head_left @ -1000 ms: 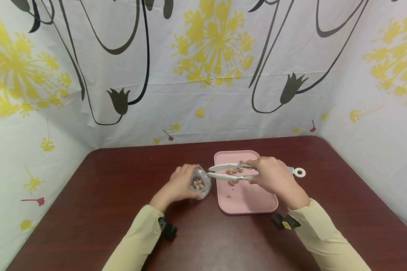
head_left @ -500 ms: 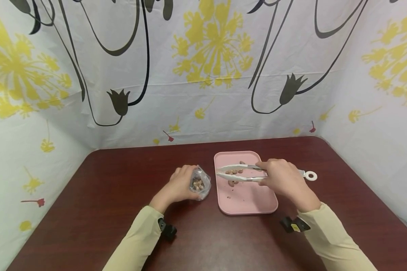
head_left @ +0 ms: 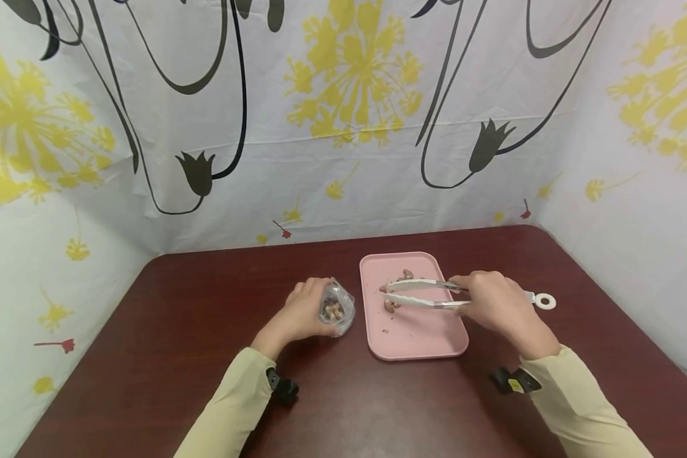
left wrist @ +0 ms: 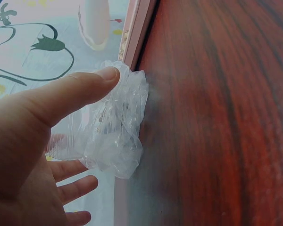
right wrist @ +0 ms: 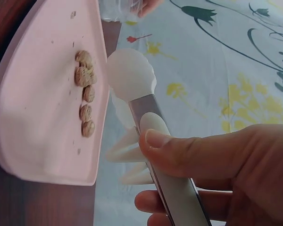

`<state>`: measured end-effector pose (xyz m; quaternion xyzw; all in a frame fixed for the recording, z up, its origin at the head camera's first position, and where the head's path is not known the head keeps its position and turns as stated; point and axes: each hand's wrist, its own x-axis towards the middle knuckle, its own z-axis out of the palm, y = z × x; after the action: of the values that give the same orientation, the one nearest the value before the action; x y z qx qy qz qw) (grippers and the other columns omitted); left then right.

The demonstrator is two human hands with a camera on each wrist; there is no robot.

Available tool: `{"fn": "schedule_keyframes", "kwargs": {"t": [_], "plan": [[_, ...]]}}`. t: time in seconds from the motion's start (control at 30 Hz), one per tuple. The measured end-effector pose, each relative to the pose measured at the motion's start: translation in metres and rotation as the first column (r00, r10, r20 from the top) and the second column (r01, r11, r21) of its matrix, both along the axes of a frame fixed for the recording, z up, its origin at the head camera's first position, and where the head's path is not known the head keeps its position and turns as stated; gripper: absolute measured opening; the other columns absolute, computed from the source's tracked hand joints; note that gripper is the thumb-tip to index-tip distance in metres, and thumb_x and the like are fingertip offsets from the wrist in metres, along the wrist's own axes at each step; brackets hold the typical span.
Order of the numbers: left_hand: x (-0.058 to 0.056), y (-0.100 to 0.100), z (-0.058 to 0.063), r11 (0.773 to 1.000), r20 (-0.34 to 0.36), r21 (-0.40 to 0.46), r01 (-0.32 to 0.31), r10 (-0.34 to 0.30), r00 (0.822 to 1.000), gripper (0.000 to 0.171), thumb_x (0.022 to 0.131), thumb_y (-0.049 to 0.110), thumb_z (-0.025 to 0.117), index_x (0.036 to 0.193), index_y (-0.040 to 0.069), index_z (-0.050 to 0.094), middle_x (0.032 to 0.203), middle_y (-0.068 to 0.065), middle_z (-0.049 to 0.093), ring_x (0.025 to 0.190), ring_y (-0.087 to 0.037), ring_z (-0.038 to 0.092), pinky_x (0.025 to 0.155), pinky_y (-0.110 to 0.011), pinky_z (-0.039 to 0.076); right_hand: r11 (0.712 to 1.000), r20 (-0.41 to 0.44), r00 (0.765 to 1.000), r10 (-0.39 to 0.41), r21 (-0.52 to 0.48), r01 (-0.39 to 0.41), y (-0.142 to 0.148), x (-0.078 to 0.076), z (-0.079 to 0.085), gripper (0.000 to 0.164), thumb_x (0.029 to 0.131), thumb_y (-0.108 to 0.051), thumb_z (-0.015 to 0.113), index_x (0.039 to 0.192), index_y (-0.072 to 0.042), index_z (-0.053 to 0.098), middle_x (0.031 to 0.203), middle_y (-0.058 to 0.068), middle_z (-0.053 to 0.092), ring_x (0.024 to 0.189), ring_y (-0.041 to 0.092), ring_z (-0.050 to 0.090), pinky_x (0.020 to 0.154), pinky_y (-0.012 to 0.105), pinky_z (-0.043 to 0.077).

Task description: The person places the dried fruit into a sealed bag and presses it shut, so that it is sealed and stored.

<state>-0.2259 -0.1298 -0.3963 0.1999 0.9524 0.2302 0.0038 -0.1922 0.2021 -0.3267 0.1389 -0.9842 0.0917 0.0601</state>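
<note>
My left hand (head_left: 302,313) holds a crumpled clear plastic bag (head_left: 346,313) standing on the table, with small brown wrinkled pieces inside. In the left wrist view the thumb presses one side of the bag (left wrist: 115,136) and the lower fingers stretch out past it. My right hand (head_left: 500,306) grips white-tipped metal tongs (head_left: 429,304) over the pink tray (head_left: 423,340), their arms spread apart. Several brown wrinkled pieces (right wrist: 85,75) lie in a row on the tray. Nothing shows between the tong tips (right wrist: 129,70) in the right wrist view, where the thumb lies along the upper arm.
The dark reddish-brown table (head_left: 206,299) carries the bag and the tray, the tray just right of the bag. Small crumbs (head_left: 385,331) dot the tray. A white cloth (head_left: 343,216) with yellow flowers and dark tulips hangs behind and beside the table.
My right hand has moved right with the tongs, drawing their tips from beside the bag to over the pieces on the tray. The left hand and bag stay in place.
</note>
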Motion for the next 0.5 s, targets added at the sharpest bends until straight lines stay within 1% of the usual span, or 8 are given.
{"fn": "schedule_keyframes", "kwargs": {"t": [0.2, 0.37, 0.5], "plan": [[0.0, 0.0, 0.001, 1.0, 0.01, -0.001, -0.007, 0.007, 1.0, 0.1, 0.061, 0.035, 0.089, 0.142, 0.007, 0.037, 0.133, -0.013, 0.045, 0.116, -0.031, 0.04, 0.101, -0.05, 0.034, 1.0, 0.041, 0.999, -0.02, 0.022, 0.019, 0.007, -0.001, -0.002, 0.043, 0.069, -0.019, 0.079, 0.11, -0.011, 0.071, 0.088, 0.006, 0.07, 0.075, 0.024, 0.062, 0.06, 0.043, 0.047], [0.0, 0.001, 0.001, 1.0, 0.02, -0.007, -0.011, 0.011, 1.0, 0.1, 0.062, 0.035, 0.089, 0.142, 0.008, 0.036, 0.134, -0.012, 0.045, 0.117, -0.03, 0.04, 0.101, -0.05, 0.034, 0.999, 0.093, 0.995, -0.041, 0.035, 0.037, 0.011, -0.003, -0.004, 0.047, 0.068, -0.02, 0.08, 0.113, -0.009, 0.07, 0.088, 0.008, 0.07, 0.076, 0.025, 0.062, 0.062, 0.044, 0.047], [-0.001, 0.001, -0.001, 1.0, 0.017, -0.016, -0.009, 0.01, 1.0, 0.1, 0.062, 0.035, 0.089, 0.143, 0.008, 0.036, 0.134, -0.012, 0.045, 0.117, -0.03, 0.04, 0.102, -0.05, 0.034, 0.998, 0.113, 0.993, -0.045, 0.04, 0.041, 0.013, -0.003, -0.007, 0.05, 0.067, -0.02, 0.081, 0.114, -0.009, 0.069, 0.088, 0.008, 0.07, 0.077, 0.027, 0.062, 0.062, 0.045, 0.047]]}}
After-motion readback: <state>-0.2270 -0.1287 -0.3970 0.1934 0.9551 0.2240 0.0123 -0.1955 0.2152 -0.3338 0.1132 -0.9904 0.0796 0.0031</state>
